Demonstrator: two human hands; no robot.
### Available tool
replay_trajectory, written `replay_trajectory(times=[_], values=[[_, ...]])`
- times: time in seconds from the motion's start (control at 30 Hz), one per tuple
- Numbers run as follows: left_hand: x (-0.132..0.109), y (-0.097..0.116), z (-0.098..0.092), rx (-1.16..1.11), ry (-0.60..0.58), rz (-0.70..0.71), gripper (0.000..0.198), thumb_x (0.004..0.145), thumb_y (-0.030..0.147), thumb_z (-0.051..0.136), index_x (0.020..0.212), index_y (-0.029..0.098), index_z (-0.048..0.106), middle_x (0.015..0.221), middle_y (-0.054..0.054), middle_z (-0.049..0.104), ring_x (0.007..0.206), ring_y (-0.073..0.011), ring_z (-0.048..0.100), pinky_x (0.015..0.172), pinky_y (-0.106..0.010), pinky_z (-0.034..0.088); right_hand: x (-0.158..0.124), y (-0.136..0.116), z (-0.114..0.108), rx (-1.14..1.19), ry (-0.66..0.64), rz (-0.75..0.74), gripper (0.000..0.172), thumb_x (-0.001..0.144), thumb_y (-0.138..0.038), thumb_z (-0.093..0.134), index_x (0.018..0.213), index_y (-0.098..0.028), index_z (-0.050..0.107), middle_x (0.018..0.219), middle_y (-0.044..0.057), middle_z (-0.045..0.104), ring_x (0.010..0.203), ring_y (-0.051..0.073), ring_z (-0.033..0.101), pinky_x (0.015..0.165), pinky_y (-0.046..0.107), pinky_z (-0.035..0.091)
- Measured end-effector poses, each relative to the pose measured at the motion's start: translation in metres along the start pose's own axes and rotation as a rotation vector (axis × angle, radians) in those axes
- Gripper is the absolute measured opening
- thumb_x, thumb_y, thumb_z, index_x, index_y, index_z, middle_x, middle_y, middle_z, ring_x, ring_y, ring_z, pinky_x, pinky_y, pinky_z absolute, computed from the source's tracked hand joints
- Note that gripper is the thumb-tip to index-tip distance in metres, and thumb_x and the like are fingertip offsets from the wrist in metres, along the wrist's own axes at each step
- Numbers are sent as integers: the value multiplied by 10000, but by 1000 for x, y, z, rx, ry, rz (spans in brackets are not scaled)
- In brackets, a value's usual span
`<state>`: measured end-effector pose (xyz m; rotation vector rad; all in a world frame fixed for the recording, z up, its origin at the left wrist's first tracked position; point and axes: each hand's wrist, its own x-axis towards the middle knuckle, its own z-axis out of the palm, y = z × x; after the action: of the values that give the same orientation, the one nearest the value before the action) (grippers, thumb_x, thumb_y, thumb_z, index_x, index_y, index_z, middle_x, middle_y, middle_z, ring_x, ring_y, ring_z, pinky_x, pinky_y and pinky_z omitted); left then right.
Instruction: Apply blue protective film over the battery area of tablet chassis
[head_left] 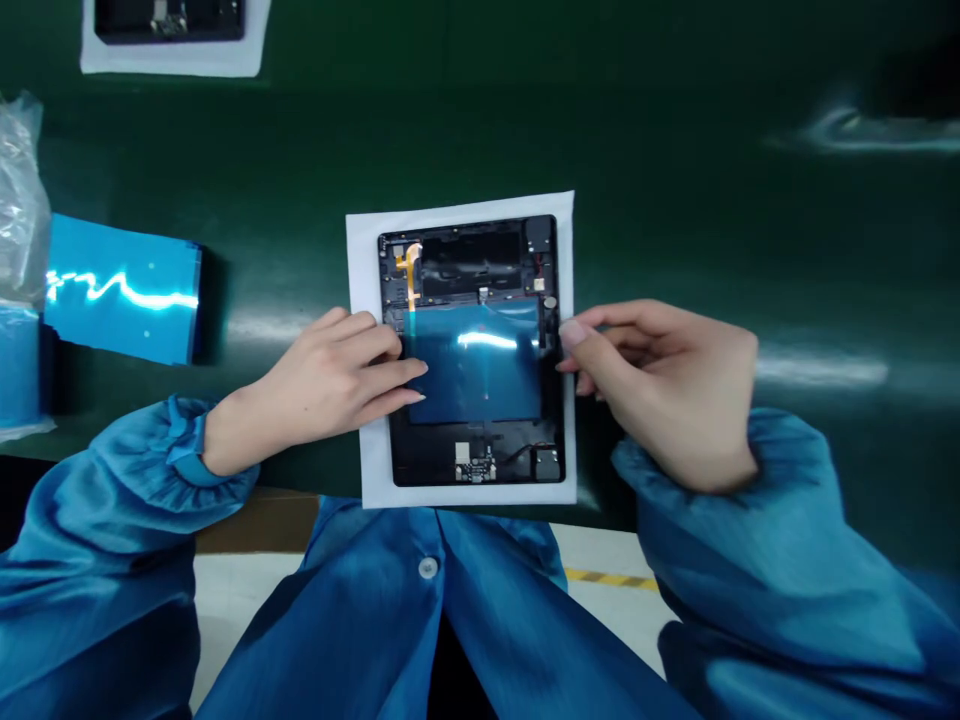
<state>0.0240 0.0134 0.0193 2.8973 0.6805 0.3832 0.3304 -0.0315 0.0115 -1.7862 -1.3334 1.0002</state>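
An opened black tablet housing (431, 455) lies on a white foam sheet (469, 497) in front of me. Inside it sits a shiny blue film-covered panel (480, 375), with an orange flex cable (411, 275) at its upper left. My left hand (322, 380) rests over the housing's left edge, fingers apart, two fingertips touching the panel's left side. At the right edge of the housing is my right hand (652, 375), thumb and index finger pinched together; whatever may be between them is too small to make out.
A stack of blue film-covered panels (124, 290) stands at the left, beside clear plastic wrapping (22, 200). Another black housing (169, 22) on a white sheet (172, 62) lies at the far upper left of the green table (675, 200).
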Motion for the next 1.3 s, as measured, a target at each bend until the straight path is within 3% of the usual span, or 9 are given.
replay_trajectory(times=[0.17,0.3,0.5,0.6,0.67,0.8,0.9,1.1,1.3], values=[[35,21,2,105,-173,51,307,1075,225,526,1281,226,753,995,-74,677,873,-223,599,741,-358,400,-1,0,5,54,85,-31,155,858,-348,773,804,-208,735,608,-4,706,456,141,595,451,275,491],[56,38,11,105,-252,67,487,990,94,518,1442,210,655,1131,-124,672,1009,-277,629,820,-386,412,-3,4,10,65,96,-38,119,855,-314,753,799,-212,732,615,-10,700,480,132,599,475,259,489],[50,31,16,6,-250,51,550,973,99,520,1501,222,610,1216,-143,681,1092,-299,640,889,-406,450,-3,10,16,43,126,-65,144,863,-326,751,789,-205,727,624,-8,686,498,125,599,492,246,476],[27,10,10,-59,-133,-102,498,998,207,563,1493,180,602,1337,-168,674,1213,-327,631,980,-441,480,-7,8,15,-48,133,-175,147,900,-349,724,847,-217,764,700,10,732,554,146,633,565,283,528],[8,-6,7,-96,-61,-215,553,1027,390,603,1529,162,563,1499,-205,605,1384,-376,564,1095,-501,460,-14,1,14,-183,40,-358,175,934,-378,701,944,-237,806,892,46,810,681,179,711,666,323,583],[-21,-26,7,-162,-127,-301,1102,899,851,614,1700,156,315,1748,-252,331,1620,-462,309,1298,-636,250,-28,-14,21,-458,-402,-745,285,989,-453,680,1151,-275,833,1309,55,804,983,241,793,818,350,619],[-28,-29,12,-195,-209,-316,1330,803,986,550,1742,124,168,1799,-264,180,1672,-479,180,1343,-658,117,-20,-20,33,-595,-577,-926,397,1010,-495,683,1308,-254,790,1393,63,763,874,218,786,710,314,584],[-27,-29,17,-224,-245,-336,1399,754,1034,527,1755,147,119,1824,-212,117,1692,-466,118,1372,-617,60,13,-27,52,-812,-412,-1068,482,1104,-486,529,1393,-167,745,1432,110,736,855,228,778,683,352,550],[-27,-28,19,-245,-225,-334,1376,773,1028,509,1753,144,123,1825,-206,115,1696,-453,115,1378,-614,55,-15,-23,50,-821,-438,-1285,565,1083,-562,552,1309,-94,774,1397,156,748,755,190,735,622,341,539]])
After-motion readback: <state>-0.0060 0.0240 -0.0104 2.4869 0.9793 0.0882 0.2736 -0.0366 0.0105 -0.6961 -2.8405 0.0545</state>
